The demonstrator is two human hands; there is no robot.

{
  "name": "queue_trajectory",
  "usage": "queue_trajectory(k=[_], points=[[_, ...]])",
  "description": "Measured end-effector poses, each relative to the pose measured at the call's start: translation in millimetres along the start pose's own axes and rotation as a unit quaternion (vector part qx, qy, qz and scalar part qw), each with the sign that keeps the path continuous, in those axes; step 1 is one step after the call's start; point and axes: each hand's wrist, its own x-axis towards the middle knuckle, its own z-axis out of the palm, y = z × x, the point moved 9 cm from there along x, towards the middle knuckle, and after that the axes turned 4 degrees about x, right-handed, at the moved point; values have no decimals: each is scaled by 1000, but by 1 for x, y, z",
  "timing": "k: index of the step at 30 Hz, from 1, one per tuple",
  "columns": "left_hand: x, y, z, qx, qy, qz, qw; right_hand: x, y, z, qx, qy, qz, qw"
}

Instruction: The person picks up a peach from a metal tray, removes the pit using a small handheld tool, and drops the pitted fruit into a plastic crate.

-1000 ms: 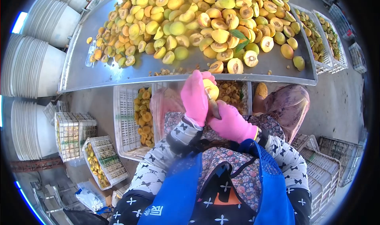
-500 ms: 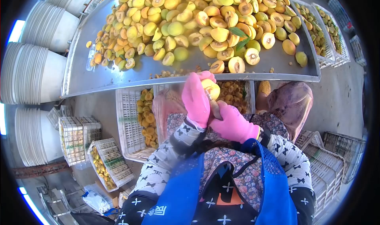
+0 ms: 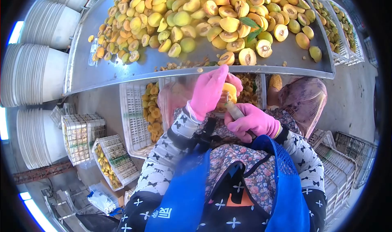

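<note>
Below the steel table (image 3: 122,75) edge, two pink-gloved hands meet at one yellow-orange apricot (image 3: 229,92). The left hand (image 3: 208,91) curls around it. The right hand (image 3: 254,122) clenches one small knife (image 3: 235,110), blade touching the fruit.

No word or number can be read with certainty. The only clear print is a small white mark (image 3: 164,213) low on the left side of the blue mesh apron (image 3: 183,187). It looks like boxy characters but is too warped to make out. To the right of that apron's left panel, an orange patch (image 3: 241,200) on the dark flowered cloth bears no legible letters. Far up and left of the apron, the clear plastic bottle (image 3: 93,51) has a label too small to read. Print on the white and blue plastic bag (image 3: 99,200) left of the apron is blurred.
</note>
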Motion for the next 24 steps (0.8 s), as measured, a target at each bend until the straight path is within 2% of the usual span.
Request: queue_trajectory(k=[1, 3, 4, 6, 7, 8, 9, 10, 12, 13, 14, 15, 16, 17, 19, 20, 21, 22, 24], points=[[-1, -2, -3, 5, 5, -36, 999, -2, 1, 1, -38, -6, 11, 999], [-9, -2, -15, 13, 19, -108, 994, -2, 2, 6, -33, -9, 12, 999], [-17, 1, -25, 46, 25, -106, 993, -2, 3, 8, -28, -10, 12, 999], [-40, 12, -59, 118, 36, -96, 988, -4, -2, -3, -130, 40, 20, 991], [-58, 34, -82, 358, 1, -2, 934, -5, -4, -9, -194, 60, 19, 979], [-79, 53, -100, 515, -27, 62, 854, -9, -7, -17, -257, 81, 16, 963], [-102, 73, -120, 654, -32, 132, 744, -8, -6, -31, -369, 66, -6, 927], [-114, 86, -127, 725, -29, 172, 667, -9, -9, -45, -411, 86, -6, 908], [-108, 105, -163, 530, 155, 63, 831, -9, -18, -62, -493, 125, 0, 861], [-107, 104, -181, 406, 244, 9, 881, -11, -26, -69, -449, 170, 19, 877], [-96, 93, -191, 324, 265, -31, 908, -6, -38, -82, -513, 194, -43, 835], [-79, 75, -203, 237, 282, -70, 927, -10, -53, -88, -470, 238, -68, 847], [-58, 55, -216, 262, 290, -89, 916, -18, -69, -88, -425, 283, -93, 855], [-37, 39, -227, 285, 298, -107, 905, -31, -88, -77, -458, 306, -106, 828], [-3, 40, -218, 450, 302, -159, 825, -50, -97, -68, -412, 322, -90, 848], [9, 32, -219, 472, 289, -189, 811, -59, -94, -68, -385, 334, -79, 856], [23, 19, -222, 494, 274, -217, 797, -62, -90, -74, -442, 317, -120, 831], [37, 6, -224, 516, 256, -241, 781, -66, -85, -76, -458, 319, -118, 821], [51, -2, -227, 499, 292, -223, 785, -76, -75, -74, -489, 318, -109, 805]])
